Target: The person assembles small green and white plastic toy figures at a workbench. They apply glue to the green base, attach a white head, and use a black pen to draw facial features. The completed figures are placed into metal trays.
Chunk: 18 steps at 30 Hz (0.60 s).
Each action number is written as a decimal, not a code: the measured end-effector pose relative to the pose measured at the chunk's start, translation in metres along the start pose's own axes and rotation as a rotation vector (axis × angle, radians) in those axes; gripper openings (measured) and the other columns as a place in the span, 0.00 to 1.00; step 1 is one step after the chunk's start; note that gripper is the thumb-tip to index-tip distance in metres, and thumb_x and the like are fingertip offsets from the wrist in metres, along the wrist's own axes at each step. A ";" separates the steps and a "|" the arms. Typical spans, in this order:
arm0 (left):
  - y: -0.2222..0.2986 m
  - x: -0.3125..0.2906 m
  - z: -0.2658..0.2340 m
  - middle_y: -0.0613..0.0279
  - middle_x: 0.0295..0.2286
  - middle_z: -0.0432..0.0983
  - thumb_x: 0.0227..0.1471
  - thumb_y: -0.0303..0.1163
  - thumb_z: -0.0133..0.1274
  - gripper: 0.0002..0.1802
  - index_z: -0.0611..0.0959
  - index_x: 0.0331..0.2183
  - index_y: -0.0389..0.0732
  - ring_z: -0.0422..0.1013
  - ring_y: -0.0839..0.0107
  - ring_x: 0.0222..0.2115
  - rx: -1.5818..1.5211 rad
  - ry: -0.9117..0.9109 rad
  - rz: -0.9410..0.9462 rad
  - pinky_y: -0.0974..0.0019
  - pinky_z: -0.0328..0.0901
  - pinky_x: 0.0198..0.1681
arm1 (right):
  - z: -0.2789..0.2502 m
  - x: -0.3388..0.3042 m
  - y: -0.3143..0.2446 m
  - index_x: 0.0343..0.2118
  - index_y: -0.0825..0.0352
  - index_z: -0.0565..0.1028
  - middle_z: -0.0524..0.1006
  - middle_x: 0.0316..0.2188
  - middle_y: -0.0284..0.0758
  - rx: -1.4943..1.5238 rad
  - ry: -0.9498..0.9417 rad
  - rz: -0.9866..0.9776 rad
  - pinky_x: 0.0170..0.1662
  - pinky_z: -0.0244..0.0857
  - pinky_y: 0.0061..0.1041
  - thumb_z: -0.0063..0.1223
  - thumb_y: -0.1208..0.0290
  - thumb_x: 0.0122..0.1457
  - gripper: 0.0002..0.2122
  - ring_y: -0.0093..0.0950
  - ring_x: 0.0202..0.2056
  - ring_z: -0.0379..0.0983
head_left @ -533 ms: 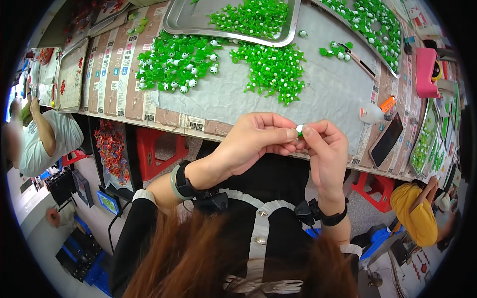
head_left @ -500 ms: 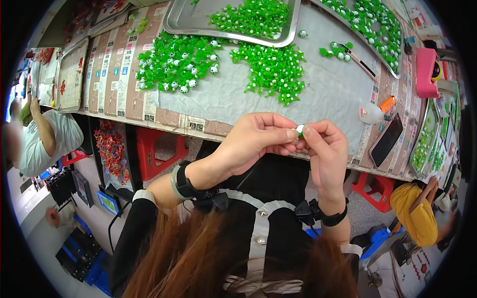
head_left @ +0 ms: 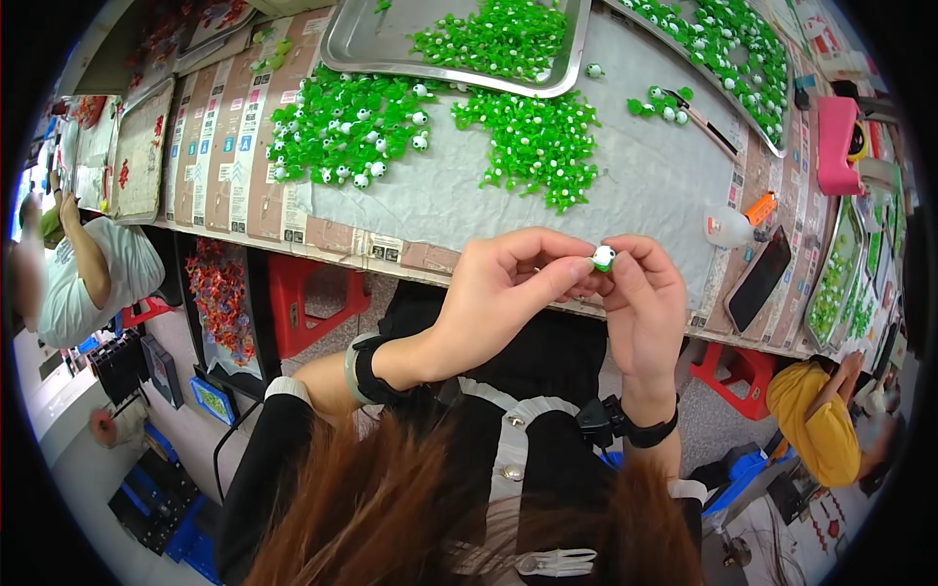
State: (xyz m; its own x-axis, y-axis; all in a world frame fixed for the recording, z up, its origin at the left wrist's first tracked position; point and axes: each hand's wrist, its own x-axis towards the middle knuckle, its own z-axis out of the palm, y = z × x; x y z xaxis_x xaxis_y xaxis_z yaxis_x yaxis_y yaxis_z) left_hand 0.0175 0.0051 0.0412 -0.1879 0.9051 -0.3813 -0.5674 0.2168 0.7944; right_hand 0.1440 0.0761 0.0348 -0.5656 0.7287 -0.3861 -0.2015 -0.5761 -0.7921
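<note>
- From where I stand, with the dial centred on the seated person's fingertips, the small green piece with a white ball head (head_left: pixel 604 258) sits right at the hub, just above the table's near edge.
- The left hand (head_left: pixel 518 288) pinches it from nine o'clock, thumb and forefinger together.
- The right hand (head_left: pixel 646 293) nips it from three o'clock with thumb and forefinger, its other fingers curled; how firmly it presses, I can't tell.
- At ten o'clock, a loose heap of green pieces with white heads (head_left: pixel 352 127) spreads partly over the grey cloth (head_left: pixel 650 176).
- At eleven, a nearer pile of green pieces with white dots (head_left: pixel 537 146) lies just below a metal tray (head_left: pixel 366 39) holding more of the same sort.
- Close to one o'clock, a slim pointed tool (head_left: pixel 711 129) rests beside a small cluster of green and white pieces (head_left: pixel 660 107).
- Further out at one, a second metal tray (head_left: pixel 780 146) carries plenty of white-headed ones.
- Between two and three stands a whitish bottle (head_left: pixel 728 228); the dark phone (head_left: pixel 758 278) lies at three.
- At four, a co-worker in a yellow top (head_left: pixel 816 420) sits at the table.
</note>
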 end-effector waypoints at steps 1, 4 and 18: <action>0.002 -0.001 0.000 0.60 0.26 0.71 0.46 0.25 0.45 0.09 0.73 0.32 0.31 0.68 0.77 0.28 -0.022 -0.004 -0.010 0.77 0.64 0.32 | -0.004 0.001 0.000 0.32 0.73 0.67 0.71 0.24 0.36 0.053 -0.016 0.037 0.30 0.63 0.17 0.42 0.75 0.52 0.07 0.22 0.25 0.68; 0.004 -0.002 0.000 0.60 0.26 0.71 0.46 0.24 0.45 0.08 0.73 0.31 0.31 0.68 0.77 0.28 -0.038 -0.012 0.004 0.77 0.64 0.32 | -0.005 0.001 0.000 0.32 0.72 0.67 0.71 0.24 0.36 0.129 -0.034 0.080 0.30 0.63 0.18 0.41 0.75 0.52 0.07 0.22 0.25 0.69; -0.004 0.000 0.001 0.63 0.26 0.70 0.44 0.23 0.47 0.12 0.70 0.35 0.32 0.67 0.81 0.27 -0.081 0.018 -0.012 0.79 0.64 0.29 | 0.001 -0.005 -0.004 0.34 0.75 0.69 0.71 0.28 0.35 -0.250 0.010 -0.129 0.33 0.62 0.15 0.42 0.80 0.50 0.08 0.19 0.28 0.68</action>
State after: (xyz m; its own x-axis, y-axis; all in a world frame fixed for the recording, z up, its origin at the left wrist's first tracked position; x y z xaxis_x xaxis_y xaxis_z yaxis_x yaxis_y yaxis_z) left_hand 0.0205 0.0045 0.0389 -0.1952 0.8957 -0.3994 -0.6325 0.1963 0.7493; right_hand 0.1468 0.0743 0.0400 -0.5401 0.7942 -0.2786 -0.0672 -0.3706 -0.9264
